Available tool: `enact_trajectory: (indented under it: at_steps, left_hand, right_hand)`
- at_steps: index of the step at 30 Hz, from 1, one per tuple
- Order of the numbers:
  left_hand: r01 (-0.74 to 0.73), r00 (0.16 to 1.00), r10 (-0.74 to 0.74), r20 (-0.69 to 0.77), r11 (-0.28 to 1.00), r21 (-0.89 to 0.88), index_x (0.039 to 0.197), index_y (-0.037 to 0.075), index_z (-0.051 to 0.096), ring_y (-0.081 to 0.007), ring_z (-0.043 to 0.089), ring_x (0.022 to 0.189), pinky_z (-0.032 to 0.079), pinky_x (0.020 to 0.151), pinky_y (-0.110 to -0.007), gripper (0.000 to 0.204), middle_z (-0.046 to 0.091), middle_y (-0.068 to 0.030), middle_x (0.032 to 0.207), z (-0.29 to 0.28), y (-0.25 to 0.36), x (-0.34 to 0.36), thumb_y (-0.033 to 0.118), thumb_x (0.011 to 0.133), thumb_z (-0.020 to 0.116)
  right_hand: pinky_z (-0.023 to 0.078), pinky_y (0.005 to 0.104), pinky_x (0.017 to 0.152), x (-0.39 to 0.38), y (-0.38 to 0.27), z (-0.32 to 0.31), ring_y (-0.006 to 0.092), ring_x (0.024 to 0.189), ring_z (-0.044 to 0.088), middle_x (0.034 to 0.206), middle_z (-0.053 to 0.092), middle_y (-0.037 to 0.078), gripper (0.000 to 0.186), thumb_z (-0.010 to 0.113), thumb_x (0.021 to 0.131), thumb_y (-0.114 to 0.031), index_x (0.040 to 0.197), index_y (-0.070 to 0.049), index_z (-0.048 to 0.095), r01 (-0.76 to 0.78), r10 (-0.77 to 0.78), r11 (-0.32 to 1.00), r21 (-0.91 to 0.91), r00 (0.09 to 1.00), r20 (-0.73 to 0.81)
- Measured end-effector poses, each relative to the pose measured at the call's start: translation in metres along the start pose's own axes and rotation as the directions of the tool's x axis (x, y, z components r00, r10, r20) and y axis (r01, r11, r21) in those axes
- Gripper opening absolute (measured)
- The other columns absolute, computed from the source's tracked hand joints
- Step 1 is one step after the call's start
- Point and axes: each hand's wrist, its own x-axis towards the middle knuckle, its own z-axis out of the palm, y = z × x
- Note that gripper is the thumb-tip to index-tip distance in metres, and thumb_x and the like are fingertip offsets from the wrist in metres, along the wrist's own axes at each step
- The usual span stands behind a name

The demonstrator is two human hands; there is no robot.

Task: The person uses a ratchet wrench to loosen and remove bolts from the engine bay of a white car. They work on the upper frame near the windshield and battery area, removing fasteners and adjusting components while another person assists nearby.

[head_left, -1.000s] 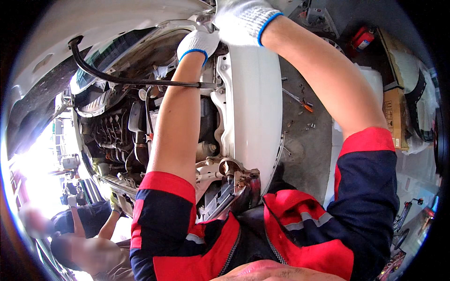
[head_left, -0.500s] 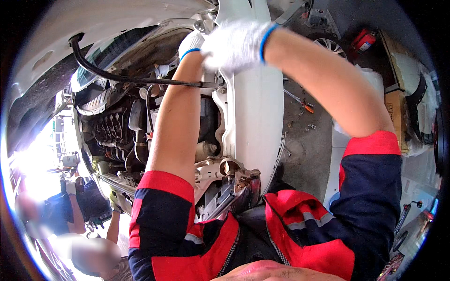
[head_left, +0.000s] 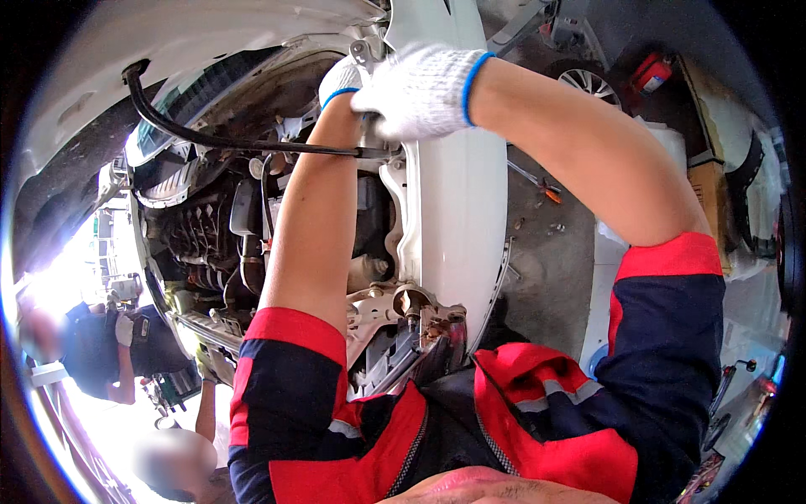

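The white knit-gloved right hand (head_left: 420,92) is clenched over a fitting at the top of the white painted car fender panel (head_left: 457,218). The gloved left hand (head_left: 340,80) is half hidden, so its grip cannot be told. A steady two-handed brace is advised beside the black curved hood prop rod (head_left: 227,139).

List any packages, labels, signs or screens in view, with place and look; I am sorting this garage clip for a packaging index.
Brown cardboard box: on the floor at the right, past the white car fender; rectangular, plain brown side.
Red rectangular container: upper right on the floor beside a wheel; red with a pale patch, too small to tell more.
No signs or screens show.
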Motion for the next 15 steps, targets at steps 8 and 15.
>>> enact_trajectory:
  at_steps: [8, 15]
  left_hand:
    - [-0.078, 0.994, 0.092, -0.054, 0.972, 0.221, 0.120, 0.005, 0.069, -0.0389, 0.066, 0.110, 0.053, 0.092, -0.047, 0.049, 0.068, -0.0235, 0.120, 0.001, -0.010, 0.015, 0.041, 0.090, 0.054]
    - [-0.128, 0.992, 0.126, 0.030, 0.919, 0.373, 0.124, 0.005, 0.068, -0.0390, 0.066, 0.110, 0.052, 0.094, -0.048, 0.051, 0.069, -0.0217, 0.121, 0.002, -0.003, 0.024, 0.041, 0.092, 0.051]
  right_hand:
    - [0.058, 0.0467, 0.074, 0.002, 0.000, 0.001, 0.0336, 0.083, 0.073, 0.091, 0.073, 0.019, 0.030, 0.062, 0.086, -0.030, 0.094, -0.005, 0.076, -0.043, 0.043, 0.999, -0.001, 0.989, 0.141]
    - [0.058, 0.0472, 0.068, 0.011, 0.036, 0.018, 0.0369, 0.072, 0.071, 0.069, 0.068, 0.022, 0.028, 0.062, 0.083, -0.024, 0.088, 0.002, 0.073, -0.079, 0.085, 0.972, -0.221, 0.996, 0.018]
